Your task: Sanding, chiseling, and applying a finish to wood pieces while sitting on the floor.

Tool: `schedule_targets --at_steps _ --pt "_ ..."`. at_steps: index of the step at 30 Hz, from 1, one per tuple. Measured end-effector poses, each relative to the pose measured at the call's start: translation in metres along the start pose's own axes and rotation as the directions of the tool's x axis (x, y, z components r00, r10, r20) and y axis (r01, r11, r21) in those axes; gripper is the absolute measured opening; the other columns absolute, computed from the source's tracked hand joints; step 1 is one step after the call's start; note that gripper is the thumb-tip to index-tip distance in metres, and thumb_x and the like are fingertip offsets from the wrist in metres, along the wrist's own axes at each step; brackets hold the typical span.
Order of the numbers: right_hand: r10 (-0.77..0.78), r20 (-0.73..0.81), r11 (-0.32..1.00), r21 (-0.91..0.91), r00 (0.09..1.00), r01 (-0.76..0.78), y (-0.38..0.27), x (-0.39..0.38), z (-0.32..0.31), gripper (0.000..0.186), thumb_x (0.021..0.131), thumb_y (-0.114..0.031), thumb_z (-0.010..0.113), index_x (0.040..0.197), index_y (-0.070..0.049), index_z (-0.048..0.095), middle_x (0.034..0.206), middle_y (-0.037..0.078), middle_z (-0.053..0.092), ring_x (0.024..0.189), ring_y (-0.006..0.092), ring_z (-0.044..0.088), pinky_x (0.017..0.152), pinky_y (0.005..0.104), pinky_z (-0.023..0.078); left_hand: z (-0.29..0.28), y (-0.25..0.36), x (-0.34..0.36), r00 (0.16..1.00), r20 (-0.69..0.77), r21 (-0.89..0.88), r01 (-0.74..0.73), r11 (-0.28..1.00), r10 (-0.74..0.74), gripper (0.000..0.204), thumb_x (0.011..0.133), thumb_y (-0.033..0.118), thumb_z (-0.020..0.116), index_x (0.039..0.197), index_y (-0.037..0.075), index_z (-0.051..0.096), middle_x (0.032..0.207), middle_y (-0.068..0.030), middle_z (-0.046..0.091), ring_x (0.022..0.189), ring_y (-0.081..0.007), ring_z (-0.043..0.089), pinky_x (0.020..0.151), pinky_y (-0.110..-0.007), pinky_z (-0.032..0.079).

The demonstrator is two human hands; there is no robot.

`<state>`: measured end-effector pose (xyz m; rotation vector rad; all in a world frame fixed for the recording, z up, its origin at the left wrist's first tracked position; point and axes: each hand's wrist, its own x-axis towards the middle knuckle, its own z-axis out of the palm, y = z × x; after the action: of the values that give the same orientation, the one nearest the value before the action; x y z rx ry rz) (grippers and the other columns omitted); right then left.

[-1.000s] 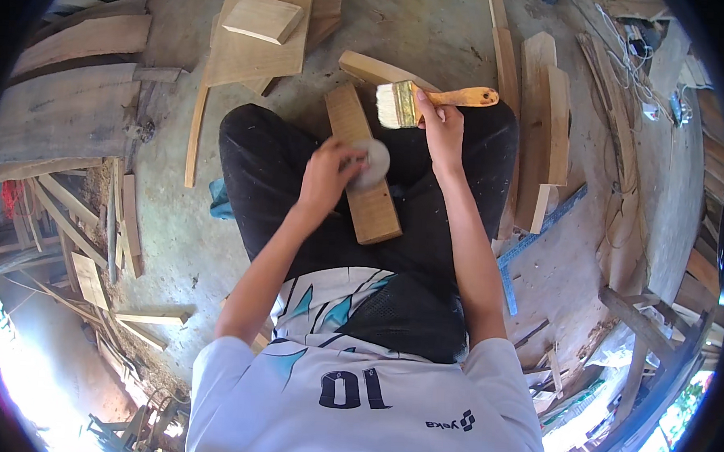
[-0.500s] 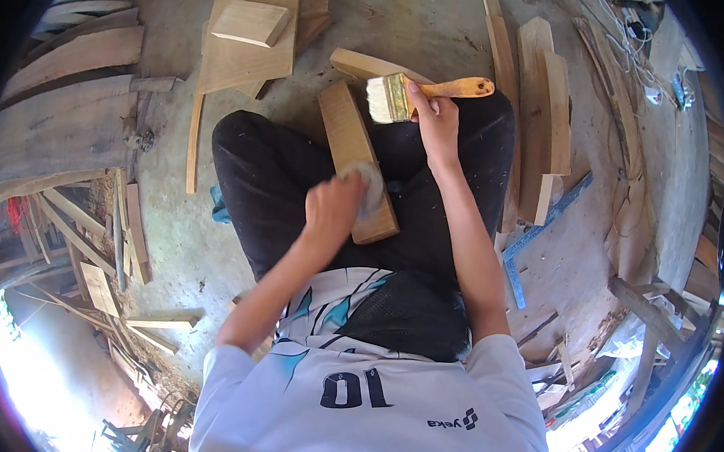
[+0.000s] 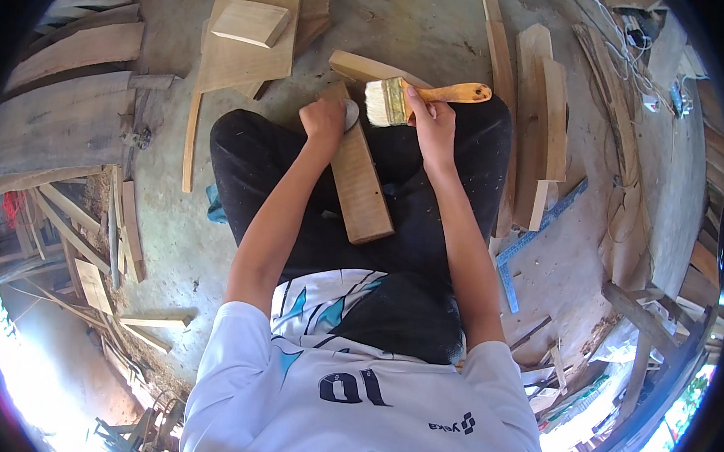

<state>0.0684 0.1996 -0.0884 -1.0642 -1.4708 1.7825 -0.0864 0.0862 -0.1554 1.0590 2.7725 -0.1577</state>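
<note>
A rectangular wooden board [image 3: 362, 190] lies lengthwise between my black-trousered legs, a small dark hole near its close end. My left hand [image 3: 324, 119] is closed at the far end of this board, holding a thin round grey disc [image 3: 351, 115] against or just over the wood. Whether the disc is abrasive, I cannot tell. To the right of the board, my right hand [image 3: 436, 131] grips a wide paintbrush [image 3: 396, 103] by the neck of its orange-brown handle. Its pale bristles point left, held above the board's right side.
Beyond my knees, a small wood block [image 3: 250, 22] rests on a wider panel [image 3: 240, 63]. Another wood piece [image 3: 377, 68] lies past the brush. Long planks [image 3: 532, 112] and a blue carpenter's square [image 3: 539, 232] lie on the right. Scrap wood [image 3: 71, 237] is piled at the left.
My left hand has slid the grey disc from the near half of the board to its far end. The right hand and paintbrush have barely moved.
</note>
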Motion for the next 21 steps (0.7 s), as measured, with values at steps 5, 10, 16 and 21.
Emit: schedule_targets --at_steps 5,10,16,21 --pt "0.014 -0.065 1.0 0.017 0.998 -0.012 -0.004 -0.001 -0.008 0.032 0.092 -0.028 0.068 0.093 0.004 0.067 0.074 0.0 0.063 0.062 0.0037 0.053 0.054 0.022 0.042 -0.014 0.018 -0.07 0.972 -0.058 -0.028 -0.232 0.972 0.23 0.03 0.092 0.034 0.055 0.074 0.013 0.067 0.072 -0.01 0.069 0.068 -0.0254 0.07 0.06 -0.039 0.05" --pt "0.014 -0.023 0.998 0.056 1.0 -0.012 -0.007 0.0 -0.008 0.031 0.093 -0.028 0.067 0.093 0.002 0.068 0.074 0.0 0.063 0.061 0.0042 0.053 0.055 0.0222 0.042 -0.076 0.016 -0.191 0.909 -0.133 -0.161 -0.414 0.896 0.396 0.023 0.092 0.031 0.059 0.084 0.01 0.058 0.071 -0.0088 0.059 0.065 -0.0266 0.065 0.058 -0.04 0.053" --pt "0.067 -0.002 0.996 0.054 0.998 -0.067 -0.008 -0.001 -0.011 0.029 0.091 -0.031 0.07 0.093 -0.002 0.066 0.08 -0.001 0.064 0.071 0.0043 0.055 0.063 0.0217 0.043 -0.049 0.026 -0.147 0.973 -0.095 -0.123 -0.221 0.968 0.21 0.034 0.094 0.041 0.056 0.083 0.01 0.06 0.075 -0.0101 0.064 0.064 -0.0273 0.068 0.053 -0.041 0.053" --pt "0.034 -0.016 0.999 -0.026 0.999 -0.034 -0.003 0.001 -0.006 0.032 0.091 -0.03 0.069 0.091 0.002 0.066 0.076 0.001 0.064 0.066 0.005 0.055 0.058 0.0222 0.043 -0.001 0.014 0.002 0.994 0.049 -0.165 0.1 0.981 -0.093 0.044 0.095 0.046 0.05 0.085 0.011 0.074 0.087 -0.0134 0.072 0.081 -0.0288 0.072 0.069 -0.041 0.056"
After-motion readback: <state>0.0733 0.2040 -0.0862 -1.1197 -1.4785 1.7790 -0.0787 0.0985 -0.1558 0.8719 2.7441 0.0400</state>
